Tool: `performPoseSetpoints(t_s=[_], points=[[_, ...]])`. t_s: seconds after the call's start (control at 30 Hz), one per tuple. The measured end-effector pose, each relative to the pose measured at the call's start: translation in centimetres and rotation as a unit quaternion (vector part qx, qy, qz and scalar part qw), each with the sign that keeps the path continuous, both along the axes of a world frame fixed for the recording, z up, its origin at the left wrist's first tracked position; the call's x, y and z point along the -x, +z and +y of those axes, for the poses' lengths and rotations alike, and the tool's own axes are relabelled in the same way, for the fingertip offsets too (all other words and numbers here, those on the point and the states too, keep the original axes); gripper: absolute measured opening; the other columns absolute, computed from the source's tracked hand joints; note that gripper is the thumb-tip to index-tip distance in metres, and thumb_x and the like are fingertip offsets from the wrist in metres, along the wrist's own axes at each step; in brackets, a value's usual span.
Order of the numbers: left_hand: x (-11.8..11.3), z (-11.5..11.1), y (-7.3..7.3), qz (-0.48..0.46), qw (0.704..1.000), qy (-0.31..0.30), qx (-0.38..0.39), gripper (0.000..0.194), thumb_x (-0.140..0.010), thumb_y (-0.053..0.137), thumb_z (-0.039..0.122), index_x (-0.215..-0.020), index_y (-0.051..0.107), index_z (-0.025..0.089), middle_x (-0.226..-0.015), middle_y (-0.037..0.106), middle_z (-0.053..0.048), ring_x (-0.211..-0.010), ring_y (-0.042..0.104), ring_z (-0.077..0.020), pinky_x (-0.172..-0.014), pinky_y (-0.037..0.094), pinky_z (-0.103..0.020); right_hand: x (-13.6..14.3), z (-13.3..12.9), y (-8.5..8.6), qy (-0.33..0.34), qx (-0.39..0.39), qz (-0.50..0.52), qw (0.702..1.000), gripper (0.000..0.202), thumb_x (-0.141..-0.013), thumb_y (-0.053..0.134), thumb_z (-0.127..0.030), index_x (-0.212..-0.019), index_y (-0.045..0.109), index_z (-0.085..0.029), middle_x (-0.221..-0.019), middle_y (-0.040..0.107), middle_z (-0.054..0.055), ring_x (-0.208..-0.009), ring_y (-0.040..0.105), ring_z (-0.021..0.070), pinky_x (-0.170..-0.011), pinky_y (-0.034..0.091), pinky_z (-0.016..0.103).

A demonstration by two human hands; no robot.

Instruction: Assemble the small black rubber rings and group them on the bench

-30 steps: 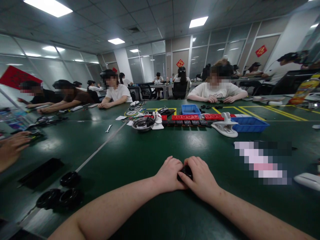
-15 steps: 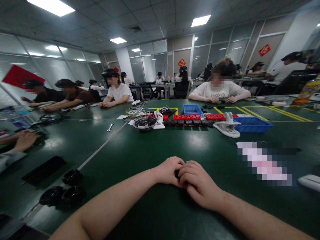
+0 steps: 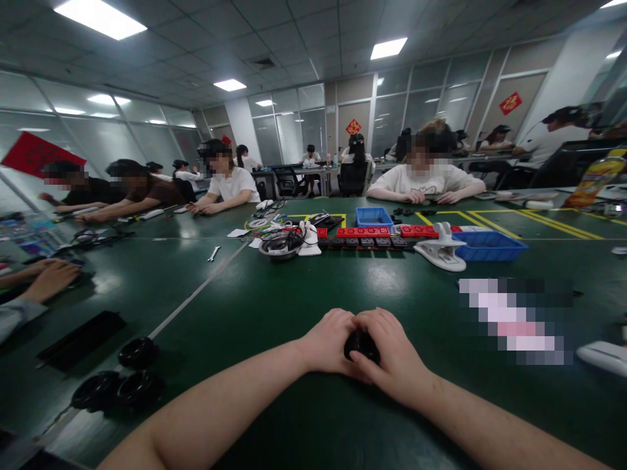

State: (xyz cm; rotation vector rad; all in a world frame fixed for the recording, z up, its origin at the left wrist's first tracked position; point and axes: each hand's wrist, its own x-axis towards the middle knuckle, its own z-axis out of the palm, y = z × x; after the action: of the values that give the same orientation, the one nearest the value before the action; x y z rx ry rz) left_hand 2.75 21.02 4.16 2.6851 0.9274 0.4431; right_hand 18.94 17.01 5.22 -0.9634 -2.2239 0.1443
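Observation:
A small, glossy black round part point(image 3: 363, 349) is between my hands, low over the green table point(image 3: 274, 294). My left hand point(image 3: 329, 341) is closed around its left side, with most fingers hidden behind it. Curled over the top and right side is my right hand point(image 3: 393, 346), its thumb across the near face. The part's underside is hidden, so I cannot tell whether it touches the table. To the left stand several black ring-shaped parts, one of them a black ring point(image 3: 138, 353), and a long black tray-like piece point(image 3: 81, 339).
A small wrench point(image 3: 214, 253) lies ahead to the left. Farther off are a bowl of cables point(image 3: 281, 247), a white clamp point(image 3: 443, 248), red-and-black socket strips point(image 3: 365, 236) and a blue bin point(image 3: 494, 246). A co-worker's hands point(image 3: 51, 279) rest at the left; another person point(image 3: 425, 176) sits opposite.
My right hand has opened its hold a little and its fingers have shifted up, so more of the black round part shows. The whole view has shifted slightly.

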Motion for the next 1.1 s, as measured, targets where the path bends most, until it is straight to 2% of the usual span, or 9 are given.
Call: performPoseSetpoints(t_s=[0.17,0.3,0.5,0.67,0.8,0.93,1.1], points=[[-0.6,-0.6,-0.8,-0.002,0.999,0.052,-0.013,0.069,-0.051,0.067,0.059,-0.102,0.047,0.017,-0.097,0.052,-0.006,-0.094,0.047,-0.024,-0.098,0.026,-0.044,0.2,0.3,-0.2,-0.042,0.046,-0.038,0.997,0.024,-0.076,0.053,-0.036,-0.091,0.052,-0.016,-0.091,0.054,0.009,-0.085,0.049,0.0227,-0.078,0.04,0.04],[-0.8,-0.9,-1.0,0.003,0.997,0.073,-0.018,0.059,-0.056,0.066,0.053,-0.1,0.049,0.018,-0.095,0.053,-0.004,-0.094,0.048,-0.0225,-0.1,0.024,-0.044,0.4,0.4,-0.4,-0.061,0.066,-0.046,0.995,0.02,-0.075,0.055,-0.031,-0.088,0.051,-0.016,-0.087,0.053,0.007,-0.081,0.048,0.0211,-0.074,0.04,0.038],[-0.6,-0.7,-0.7,0.002,0.998,0.058,-0.028,0.044,-0.059,0.065,0.049,-0.088,0.054,0.018,-0.093,0.055,-0.003,-0.091,0.05,-0.0205,-0.097,0.029,-0.04,0.3,0.4,-0.8,-0.091,0.052,-0.027,0.994,0.027,-0.074,0.055,-0.033,-0.095,0.048,-0.016,-0.088,0.053,0.007,-0.081,0.048,0.0215,-0.073,0.039,0.038],[-0.5,-0.2,-0.8,-0.001,0.999,0.042,-0.028,0.039,-0.057,0.066,0.047,-0.081,0.054,0.018,-0.083,0.054,-0.002,-0.083,0.05,-0.0198,-0.086,0.037,-0.034,0.4,0.4,-0.7,-0.11,0.051,-0.048,0.991,0.022,-0.073,0.056,-0.033,-0.087,0.049,-0.017,-0.081,0.052,0.005,-0.076,0.049,0.0204,-0.069,0.038,0.035],[-0.3,0.2,-0.8,-0.006,1.0,0.018,-0.013,0.036,-0.058,0.067,0.044,-0.081,0.055,0.018,-0.082,0.053,-0.002,-0.082,0.049,-0.0194,-0.083,0.038,-0.033,0.4,0.5,-0.5,-0.103,0.053,-0.059,0.992,0.016,-0.075,0.054,-0.032,-0.081,0.051,-0.018,-0.078,0.051,0.004,-0.073,0.048,0.0189,-0.067,0.038,0.034],[0.0,0.5,-0.6,-0.01,1.0,-0.014,0.005,0.035,-0.056,0.07,0.038,-0.082,0.056,0.018,-0.088,0.053,-0.002,-0.085,0.049,-0.0192,-0.082,0.039,-0.031,0.4,0.2,0.1,-0.054,0.06,-0.049,0.996,0.009,-0.072,0.05,-0.023,-0.079,0.052,-0.018,-0.08,0.052,0.005,-0.075,0.047,0.0194,-0.069,0.039,0.035],[0.1,0.8,-0.4,0.008,0.998,-0.053,0.012,0.032,-0.054,0.071,0.038,-0.078,0.058,0.02,-0.09,0.053,0.0,-0.088,0.049,-0.0194,-0.083,0.037,-0.032,0.4,-0.6,1.1,0.105,0.043,-0.03,0.993,0.021,-0.062,0.038,-0.011,-0.072,0.053,-0.02,-0.078,0.057,0.003,-0.08,0.051,0.0186,-0.083,0.037,0.04]])
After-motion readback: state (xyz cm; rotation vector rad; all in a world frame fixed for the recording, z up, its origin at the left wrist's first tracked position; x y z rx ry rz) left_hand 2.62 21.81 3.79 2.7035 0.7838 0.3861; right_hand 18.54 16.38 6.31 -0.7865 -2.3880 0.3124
